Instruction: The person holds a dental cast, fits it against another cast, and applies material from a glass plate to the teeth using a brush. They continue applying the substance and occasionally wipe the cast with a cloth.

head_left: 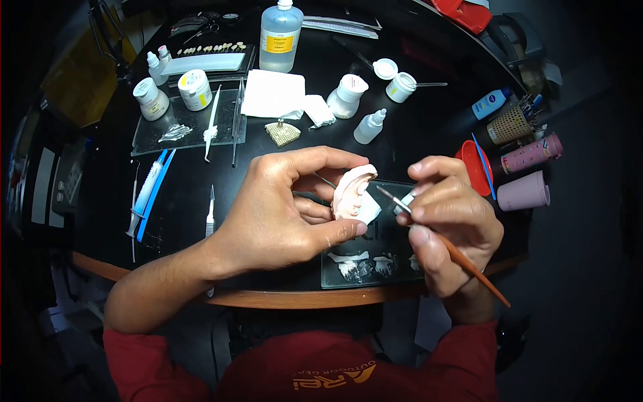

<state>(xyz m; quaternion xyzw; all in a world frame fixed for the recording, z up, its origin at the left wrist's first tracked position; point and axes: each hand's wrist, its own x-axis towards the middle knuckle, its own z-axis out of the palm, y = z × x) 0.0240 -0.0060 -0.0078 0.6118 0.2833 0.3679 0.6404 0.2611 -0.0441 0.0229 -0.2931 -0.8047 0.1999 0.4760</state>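
My left hand (271, 211) grips a pale plaster dental cast (346, 194) between thumb and fingers, its row of teeth turned to the right. In my right hand (455, 218) is a fine brush with an orange-brown wooden handle (470, 262), held like a pen. Its thin dark tip points at the cast, a short gap away from the teeth. A small white piece (404, 202) shows beside the right fingertips. Below both hands lies a dark glass slab (396, 236) with streaks of white paste (348, 266).
Behind the hands stand a large labelled bottle (278, 41), a dropper bottle (370, 127), powder jars (347, 96) and folded white tissue (273, 92). A second glass slab (181, 141) carries jars and tools. Syringe (146, 195) and scalpel (211, 213) lie left; cups (524, 192) stand right.
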